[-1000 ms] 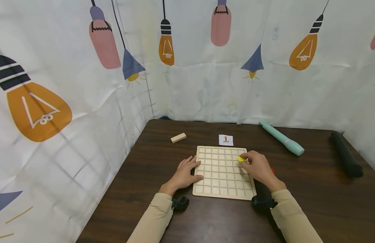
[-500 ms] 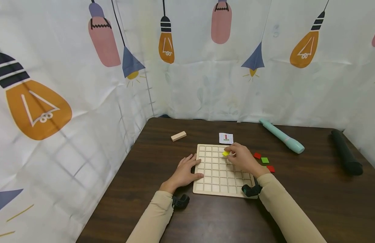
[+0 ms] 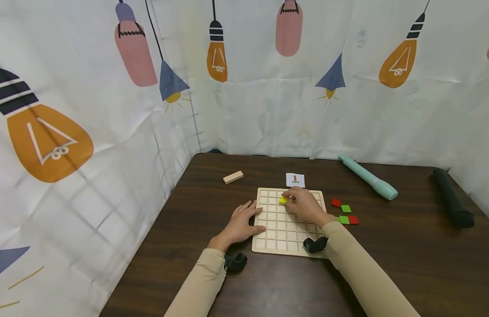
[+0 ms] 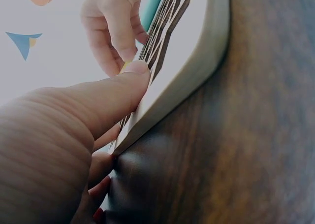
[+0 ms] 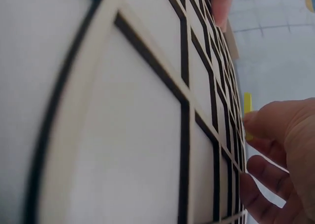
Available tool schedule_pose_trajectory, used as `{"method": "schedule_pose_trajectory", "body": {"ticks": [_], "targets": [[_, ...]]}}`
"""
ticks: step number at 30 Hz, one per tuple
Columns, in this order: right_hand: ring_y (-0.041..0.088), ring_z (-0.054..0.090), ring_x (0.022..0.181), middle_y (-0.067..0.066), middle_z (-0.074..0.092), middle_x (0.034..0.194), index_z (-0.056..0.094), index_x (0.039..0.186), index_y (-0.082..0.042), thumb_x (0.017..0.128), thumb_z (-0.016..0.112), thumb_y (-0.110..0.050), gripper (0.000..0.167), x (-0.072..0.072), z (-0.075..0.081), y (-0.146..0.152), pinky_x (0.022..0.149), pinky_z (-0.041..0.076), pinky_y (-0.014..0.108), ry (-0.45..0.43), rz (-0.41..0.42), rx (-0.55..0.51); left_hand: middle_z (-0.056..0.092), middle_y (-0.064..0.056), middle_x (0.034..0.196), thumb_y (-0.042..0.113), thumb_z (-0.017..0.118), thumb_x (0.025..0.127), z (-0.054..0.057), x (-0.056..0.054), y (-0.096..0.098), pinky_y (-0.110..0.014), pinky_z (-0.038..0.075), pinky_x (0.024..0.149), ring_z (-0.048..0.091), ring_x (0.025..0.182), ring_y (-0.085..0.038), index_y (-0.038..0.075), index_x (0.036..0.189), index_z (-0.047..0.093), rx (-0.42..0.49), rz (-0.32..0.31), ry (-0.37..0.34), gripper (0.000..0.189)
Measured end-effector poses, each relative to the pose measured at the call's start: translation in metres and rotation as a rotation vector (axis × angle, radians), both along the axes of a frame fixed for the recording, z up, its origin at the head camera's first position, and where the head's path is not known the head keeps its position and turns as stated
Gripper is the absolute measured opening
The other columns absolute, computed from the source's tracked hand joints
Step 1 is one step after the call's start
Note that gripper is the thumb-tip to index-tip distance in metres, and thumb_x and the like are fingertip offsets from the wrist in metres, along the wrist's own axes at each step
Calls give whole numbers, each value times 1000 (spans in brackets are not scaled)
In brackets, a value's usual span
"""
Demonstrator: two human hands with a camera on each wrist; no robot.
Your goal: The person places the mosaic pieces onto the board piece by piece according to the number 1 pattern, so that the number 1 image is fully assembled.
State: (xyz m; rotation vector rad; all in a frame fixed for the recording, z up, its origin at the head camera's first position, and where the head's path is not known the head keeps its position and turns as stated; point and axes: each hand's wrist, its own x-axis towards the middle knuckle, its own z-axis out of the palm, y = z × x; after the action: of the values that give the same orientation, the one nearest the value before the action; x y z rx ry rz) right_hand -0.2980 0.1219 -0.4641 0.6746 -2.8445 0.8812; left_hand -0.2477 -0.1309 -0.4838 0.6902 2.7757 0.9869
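Observation:
A pale wooden grid board (image 3: pixel 270 243) lies on the dark table. At its left edge rests my left hand (image 3: pixel 237 225), fingers spread, the thumb (image 4: pixel 118 88) lying over the board's rim and the other fingers beside the edge. My right hand (image 3: pixel 304 206) reaches over the board's upper part and pinches a small yellow tile (image 3: pixel 283 200) between thumb and fingertips. In the right wrist view the tile (image 5: pixel 247 106) stands on edge close over the grid, partly covered by the thumb.
Right of the board lie several red tiles (image 3: pixel 353 219) and green tiles (image 3: pixel 346 208). A small printed pattern card (image 3: pixel 295 180) sits behind the board, a wooden block (image 3: pixel 233 177) behind left. A teal tapered tube (image 3: pixel 369 178) and a black cylinder (image 3: pixel 452 200) lie at the right.
My right hand has moved left across the board with the yellow tile, from the right edge to the upper middle. Red and green tiles at the right came into view. My left hand stayed put.

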Motion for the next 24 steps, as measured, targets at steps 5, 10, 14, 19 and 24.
{"method": "schedule_pose_trajectory", "body": {"ticks": [5, 10, 14, 19, 24], "targets": [[14, 53, 76, 0, 65, 103, 73, 114, -11, 91, 67, -14, 24, -2, -3, -2, 66, 47, 32, 10, 4, 25, 26, -11, 159, 36, 71, 90, 0, 1, 0, -53, 8, 119, 16, 149, -29, 11, 145, 49, -4, -8, -8, 65], [13, 50, 73, 0, 63, 101, 73, 113, -11, 91, 68, -13, 22, -3, -3, -4, 62, 43, 30, 21, 14, 38, 26, -11, 159, 36, 71, 90, 1, 1, 1, -52, 7, 119, 16, 149, -29, 11, 145, 49, -2, -5, -7, 64], [13, 49, 73, 0, 62, 101, 73, 113, -11, 91, 67, -12, 23, -4, -3, -6, 62, 42, 30, 7, 21, 49, 26, -11, 159, 36, 71, 90, 0, 0, 0, -52, 8, 119, 16, 149, -29, 11, 145, 49, -4, -3, -6, 64], [13, 48, 76, 0, 60, 100, 72, 113, -12, 91, 67, -11, 23, -4, -3, -7, 63, 42, 30, -15, 26, 37, 26, -11, 159, 37, 71, 90, -1, 0, 0, -52, 7, 119, 16, 149, -29, 12, 145, 49, -11, 2, -7, 64], [14, 49, 77, 0, 60, 102, 72, 114, -12, 91, 67, -10, 23, -5, -3, -7, 64, 43, 31, -16, 42, 21, 25, -11, 159, 36, 71, 90, 0, 0, 0, -52, 7, 119, 15, 149, -29, 12, 145, 49, -7, 2, -7, 64]]}}
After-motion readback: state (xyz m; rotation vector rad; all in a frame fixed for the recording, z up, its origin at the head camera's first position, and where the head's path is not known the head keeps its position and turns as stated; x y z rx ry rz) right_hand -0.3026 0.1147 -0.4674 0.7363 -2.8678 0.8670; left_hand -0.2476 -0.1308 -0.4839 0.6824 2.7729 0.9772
